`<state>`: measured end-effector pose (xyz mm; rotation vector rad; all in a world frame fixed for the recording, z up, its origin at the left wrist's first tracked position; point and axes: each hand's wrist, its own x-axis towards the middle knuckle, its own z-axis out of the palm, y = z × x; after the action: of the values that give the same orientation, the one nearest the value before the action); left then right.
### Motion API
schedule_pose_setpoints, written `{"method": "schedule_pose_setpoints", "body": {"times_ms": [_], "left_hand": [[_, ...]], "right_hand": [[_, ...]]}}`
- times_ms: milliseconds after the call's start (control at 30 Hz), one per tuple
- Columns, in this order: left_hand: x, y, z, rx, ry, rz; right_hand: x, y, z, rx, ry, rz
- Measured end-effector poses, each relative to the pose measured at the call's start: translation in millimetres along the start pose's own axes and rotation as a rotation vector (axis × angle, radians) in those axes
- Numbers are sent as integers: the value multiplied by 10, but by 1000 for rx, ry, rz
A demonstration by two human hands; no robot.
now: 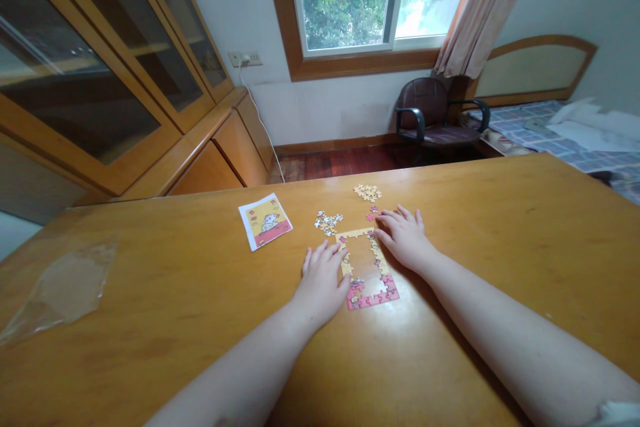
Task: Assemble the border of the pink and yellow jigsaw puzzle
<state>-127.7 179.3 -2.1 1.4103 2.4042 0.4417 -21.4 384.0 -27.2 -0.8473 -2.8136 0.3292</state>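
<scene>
A jigsaw border (370, 295), yellow at the top and pink at the bottom, lies on the wooden table (150, 293) with its middle unfilled. My left hand (323, 280) rests flat on the table at the frame's left side, fingers spread and touching its left edge. My right hand (405, 237) lies flat at the frame's upper right corner, fingers stretched toward a few loose pink pieces (373, 213). Neither hand holds anything. A small heap of white pieces (328, 221) sits just beyond the frame, and a heap of yellow pieces (368, 192) lies farther back.
A picture card (265, 220) showing the finished puzzle lies left of the pieces. A clear plastic bag (65, 287) lies at the table's left. Beyond the table stand a wooden cabinet (125, 100), an armchair (435, 117) under a window, and a bed (575, 133).
</scene>
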Motion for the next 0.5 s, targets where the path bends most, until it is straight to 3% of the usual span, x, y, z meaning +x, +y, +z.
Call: {"method": "schedule_pose_setpoints", "body": {"times_ms": [333,500], "left_hand": [[4,-7,17,2,5,7],[9,-13,25,1,10,3]], "right_hand": [[27,14,-56,46,148,107],[42,52,-25,41,152,87]]}}
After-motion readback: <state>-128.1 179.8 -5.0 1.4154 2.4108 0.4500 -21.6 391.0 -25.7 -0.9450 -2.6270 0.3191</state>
